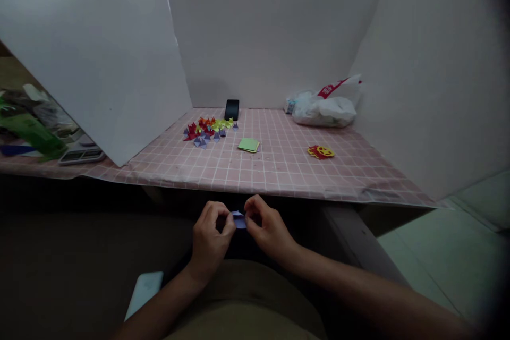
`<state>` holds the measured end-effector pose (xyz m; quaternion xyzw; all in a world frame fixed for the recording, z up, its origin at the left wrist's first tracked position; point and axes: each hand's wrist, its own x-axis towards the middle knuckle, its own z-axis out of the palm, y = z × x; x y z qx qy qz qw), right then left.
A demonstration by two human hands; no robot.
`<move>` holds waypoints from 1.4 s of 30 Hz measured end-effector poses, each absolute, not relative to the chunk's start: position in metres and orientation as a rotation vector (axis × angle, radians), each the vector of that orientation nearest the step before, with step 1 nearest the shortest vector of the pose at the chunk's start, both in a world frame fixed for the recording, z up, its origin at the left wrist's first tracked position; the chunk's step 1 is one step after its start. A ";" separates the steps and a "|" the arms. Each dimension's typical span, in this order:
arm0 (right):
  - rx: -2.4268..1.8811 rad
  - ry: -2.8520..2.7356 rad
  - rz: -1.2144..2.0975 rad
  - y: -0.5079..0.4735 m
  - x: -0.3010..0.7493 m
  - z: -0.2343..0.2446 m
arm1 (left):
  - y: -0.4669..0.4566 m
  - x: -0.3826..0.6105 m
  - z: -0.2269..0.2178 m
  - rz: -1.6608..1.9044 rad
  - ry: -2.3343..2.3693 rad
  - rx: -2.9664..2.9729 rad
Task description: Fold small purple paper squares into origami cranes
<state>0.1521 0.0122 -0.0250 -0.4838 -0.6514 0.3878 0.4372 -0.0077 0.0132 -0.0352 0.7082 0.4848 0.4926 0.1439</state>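
Observation:
Between my two hands, just below the table's front edge, is a small purple sheet of paper (239,221) with a fold along its upper side. My left hand (214,231) pinches its left end between thumb and forefinger. At the opposite end, the thumb and forefinger of my right hand (268,226) are closed on it too. Beyond them on the table lies a small stack of square papers (248,144), light green on top. Farther back on the left sits a cluster of small folded paper pieces (207,130) in red, orange, yellow and purple.
A pink checked cloth (279,170) covers the table, with white panels around it. Red and yellow cut-out discs (321,152) lie right of the stack. Behind are a white plastic bag (326,109) and a dark phone (231,109). A white phone (144,292) lies beside my left forearm.

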 end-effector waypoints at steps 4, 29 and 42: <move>-1.246 -1.598 0.996 0.011 0.150 -0.025 | 0.016 -0.004 -0.035 1.464 1.399 2.055; -1.150 -1.876 0.981 0.025 0.167 -0.013 | 0.021 -0.011 -0.017 0.979 1.288 1.561; -0.986 -1.676 1.269 0.028 0.170 -0.015 | 0.014 -0.006 -0.027 0.983 1.218 1.319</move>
